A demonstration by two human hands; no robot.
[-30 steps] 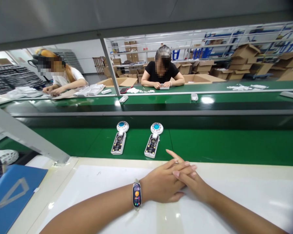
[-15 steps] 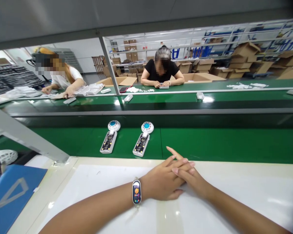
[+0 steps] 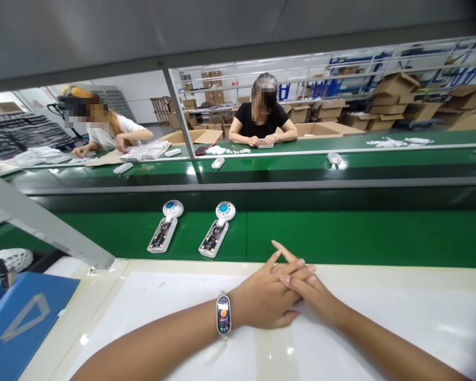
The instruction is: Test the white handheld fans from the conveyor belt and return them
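Observation:
My left hand (image 3: pixel 259 299), with a fitness band (image 3: pixel 223 315) on its wrist, rests on the white work surface (image 3: pixel 174 288). My right hand (image 3: pixel 321 299) meets it from the other side. Their fingers are loosely interlaced and stretched out, and I see no object in either one. Beyond them, on the green conveyor belt (image 3: pixel 321 238), lie two handheld devices with round white heads and blue centres. The nearer device (image 3: pixel 214 238) shows its circuit board, as does the other device (image 3: pixel 162 235) to its left. Neither is touched by my hands.
A slanted grey post (image 3: pixel 55 222) and a blue folder (image 3: pixel 43 307) are at the left. Across a second belt (image 3: pixel 262 164), carrying small white casings, two co-workers handle parts. Cardboard boxes (image 3: pixel 392 100) are stacked behind. A grey shelf (image 3: pixel 222 32) hangs overhead.
Both devices have shifted left along the belt. Casings on the far belt have moved right. The left co-worker's one arm has drawn back. My clasped hands have stayed in place.

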